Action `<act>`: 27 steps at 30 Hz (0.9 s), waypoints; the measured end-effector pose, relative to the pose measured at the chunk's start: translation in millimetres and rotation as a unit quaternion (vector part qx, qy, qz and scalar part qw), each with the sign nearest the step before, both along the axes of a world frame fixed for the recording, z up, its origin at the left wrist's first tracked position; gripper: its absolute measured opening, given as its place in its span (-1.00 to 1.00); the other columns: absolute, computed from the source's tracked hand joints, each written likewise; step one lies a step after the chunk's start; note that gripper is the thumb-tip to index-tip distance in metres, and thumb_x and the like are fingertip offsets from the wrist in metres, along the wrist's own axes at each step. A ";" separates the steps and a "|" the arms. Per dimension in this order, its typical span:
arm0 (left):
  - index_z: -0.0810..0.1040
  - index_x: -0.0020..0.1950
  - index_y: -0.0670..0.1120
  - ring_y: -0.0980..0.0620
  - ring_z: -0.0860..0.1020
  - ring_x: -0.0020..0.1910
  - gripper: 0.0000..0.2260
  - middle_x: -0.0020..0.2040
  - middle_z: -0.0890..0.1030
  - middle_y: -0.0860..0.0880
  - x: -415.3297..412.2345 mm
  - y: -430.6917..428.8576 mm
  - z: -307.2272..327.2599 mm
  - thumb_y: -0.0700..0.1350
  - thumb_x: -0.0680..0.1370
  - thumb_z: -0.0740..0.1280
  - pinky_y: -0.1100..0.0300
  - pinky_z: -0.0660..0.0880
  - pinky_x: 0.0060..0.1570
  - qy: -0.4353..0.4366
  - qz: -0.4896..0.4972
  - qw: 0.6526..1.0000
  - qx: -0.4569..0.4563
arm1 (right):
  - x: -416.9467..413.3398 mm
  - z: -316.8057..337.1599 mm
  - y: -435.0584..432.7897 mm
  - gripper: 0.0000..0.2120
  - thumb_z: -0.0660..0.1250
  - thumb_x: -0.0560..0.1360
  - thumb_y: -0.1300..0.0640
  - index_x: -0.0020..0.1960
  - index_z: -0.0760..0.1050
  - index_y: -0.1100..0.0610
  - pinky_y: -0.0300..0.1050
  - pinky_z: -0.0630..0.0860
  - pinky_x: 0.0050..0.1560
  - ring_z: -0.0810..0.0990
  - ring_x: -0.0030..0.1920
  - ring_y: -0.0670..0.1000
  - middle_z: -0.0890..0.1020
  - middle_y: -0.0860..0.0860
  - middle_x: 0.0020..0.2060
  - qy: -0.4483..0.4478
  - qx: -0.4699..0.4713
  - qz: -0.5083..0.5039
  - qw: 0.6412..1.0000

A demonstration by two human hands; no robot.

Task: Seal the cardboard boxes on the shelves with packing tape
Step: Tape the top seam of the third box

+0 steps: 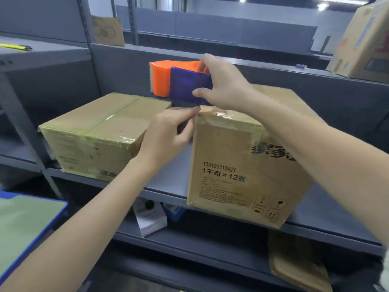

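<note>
Head view: the printed box (242, 165) sits on the shelf (168, 186), its near corner overhanging the front edge. Just above the box's top left corner, the right hand (223, 85) clasps the orange-and-purple tape dispenser (179, 81), fingers wrapped round its body, likely ready to draw a strip across the top. At that corner the left hand (168, 133) pinches the glossy tape (216, 115), apparently anchoring its end. Left of this box stands a second box (99, 131), already taped.
</note>
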State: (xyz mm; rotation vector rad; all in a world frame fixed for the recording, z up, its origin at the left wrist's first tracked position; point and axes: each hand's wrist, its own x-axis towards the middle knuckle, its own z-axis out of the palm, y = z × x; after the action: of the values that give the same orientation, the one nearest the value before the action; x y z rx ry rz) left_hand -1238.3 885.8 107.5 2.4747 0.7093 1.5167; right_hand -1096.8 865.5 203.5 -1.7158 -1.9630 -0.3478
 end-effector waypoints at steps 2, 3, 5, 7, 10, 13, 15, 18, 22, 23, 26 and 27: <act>0.60 0.13 -0.24 -0.09 0.58 -0.10 -0.76 -0.07 0.67 -0.17 -23.0 2.2 -9.3 -0.30 0.51 0.27 0.27 0.40 -0.04 0.015 0.013 1.000 -0.013 | -36.6 -12.7 20.9 -0.64 0.36 0.47 0.06 0.16 0.34 0.19 -0.08 0.31 -0.01 0.49 0.05 0.14 0.54 0.08 0.07 -0.019 -0.008 0.034 0.999; 0.60 0.13 -0.24 -0.09 0.59 -0.07 -0.77 -0.05 0.66 -0.16 -34.9 3.6 -14.6 -0.29 0.51 0.27 0.30 0.38 -0.04 0.021 0.022 0.999 -0.025 | -54.2 -19.8 31.0 -0.64 0.35 0.47 0.06 0.17 0.34 0.19 -0.07 0.31 0.01 0.49 0.06 0.14 0.54 0.08 0.08 -0.024 -0.016 0.050 0.998; 0.61 0.11 -0.22 -0.13 0.60 -0.05 -0.78 -0.06 0.66 -0.15 -58.3 8.5 -25.6 -0.24 0.53 0.25 0.23 0.43 -0.04 0.035 0.043 0.997 -0.049 | -85.5 -34.0 49.6 -0.63 0.35 0.48 0.05 0.17 0.33 0.19 -0.05 0.34 0.04 0.49 0.07 0.14 0.54 0.08 0.10 -0.028 -0.034 0.071 0.996; 0.62 0.04 -0.23 -0.17 0.58 -0.13 -0.75 -0.13 0.66 -0.17 -79.6 17.2 -34.6 -0.16 0.53 0.21 0.02 0.49 -0.12 0.040 0.083 0.992 -0.081 | -109.6 -49.6 66.8 -0.65 0.34 0.47 0.05 0.15 0.33 0.20 -0.01 0.40 0.06 0.50 0.05 0.15 0.55 0.09 0.07 -0.027 -0.055 0.085 0.995; 0.63 -0.02 -0.22 -0.15 0.56 -0.08 -0.75 -0.11 0.65 -0.15 -108.0 33.5 -45.7 -0.14 0.49 0.21 -0.02 0.49 -0.09 0.038 0.159 0.981 -0.104 | -134.7 -73.9 89.8 -0.68 0.34 0.47 0.07 0.11 0.34 0.20 0.03 0.42 0.01 0.50 0.01 0.16 0.56 0.09 0.00 -0.012 -0.090 0.097 0.991; 0.64 0.04 -0.19 -0.10 0.55 0.02 -0.80 -0.03 0.65 -0.12 -131.0 49.3 -63.1 -0.26 0.48 0.28 0.10 0.45 0.07 0.058 0.210 0.972 -0.087 | -148.9 -96.9 110.6 -0.70 0.34 0.47 0.07 0.08 0.34 0.19 -0.05 0.34 -0.12 0.49 -0.02 0.15 0.56 0.11 0.00 0.001 -0.111 0.099 0.989; 0.61 0.12 -0.22 -0.10 0.53 0.11 -0.76 0.05 0.63 -0.16 -144.6 59.0 -76.0 -0.29 0.48 0.30 0.09 0.43 0.17 0.059 0.234 0.966 -0.096 | -152.8 -111.5 122.1 -0.72 0.35 0.47 0.07 0.05 0.33 0.16 -0.08 0.28 -0.15 0.46 -0.09 0.10 0.56 0.09 -0.03 0.005 -0.115 0.099 0.988; 0.44 0.32 -0.24 -0.10 0.37 0.36 -0.64 0.33 0.46 -0.18 -159.3 70.0 -92.2 -0.27 0.52 0.27 0.07 0.27 0.38 0.100 0.251 0.956 -0.116 | -155.7 -130.5 134.5 -0.73 0.36 0.47 0.09 0.07 0.35 0.15 -0.06 0.33 -0.03 0.50 -0.03 0.09 0.57 0.06 -0.02 0.020 -0.109 0.104 0.988; 0.12 0.49 -0.21 -0.02 0.06 0.51 -0.47 0.51 0.14 -0.13 -164.3 82.4 -103.6 -0.23 0.56 0.20 0.18 -0.01 0.45 0.181 0.244 0.944 -0.124 | -157.9 -138.6 145.6 -0.77 0.35 0.48 0.10 0.06 0.38 0.13 0.01 0.32 0.16 0.51 0.01 0.10 0.57 0.05 -0.03 0.026 -0.079 0.103 0.991; 0.08 0.51 -0.18 -0.01 0.01 0.51 -0.46 0.53 0.07 -0.11 -162.9 85.1 -105.6 -0.22 0.57 0.18 0.21 -0.04 0.44 0.195 0.241 0.941 -0.132 | -157.4 -138.6 147.8 -0.77 0.35 0.48 0.10 0.06 0.39 0.13 0.01 0.31 0.17 0.50 0.01 0.11 0.57 0.06 -0.03 0.020 -0.074 0.101 0.992; 0.05 0.52 -0.16 0.02 -0.05 0.52 -0.47 0.54 -0.02 -0.09 -157.5 91.8 -107.6 -0.21 0.58 0.16 0.24 -0.04 0.42 0.200 0.233 0.938 -0.163 | -155.1 -139.9 152.1 -0.72 0.35 0.48 0.08 0.14 0.41 0.14 0.02 0.26 0.24 0.49 0.09 0.12 0.58 0.07 0.04 0.010 -0.071 0.087 0.994; 0.05 0.52 -0.17 0.03 -0.06 0.52 -0.47 0.54 -0.03 -0.09 -155.8 94.1 -107.1 -0.21 0.58 0.15 0.25 -0.04 0.41 0.200 0.231 0.937 -0.169 | -154.5 -139.9 152.4 -0.69 0.35 0.49 0.07 0.18 0.41 0.13 0.03 0.25 0.27 0.48 0.13 0.12 0.57 0.06 0.08 0.007 -0.073 0.080 0.994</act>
State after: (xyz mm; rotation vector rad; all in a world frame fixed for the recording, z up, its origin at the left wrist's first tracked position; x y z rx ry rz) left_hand -1394.1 979.9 0.3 2.4629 1.5658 0.8740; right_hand -1251.2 1017.9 63.6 -1.6276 -2.1442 -0.1379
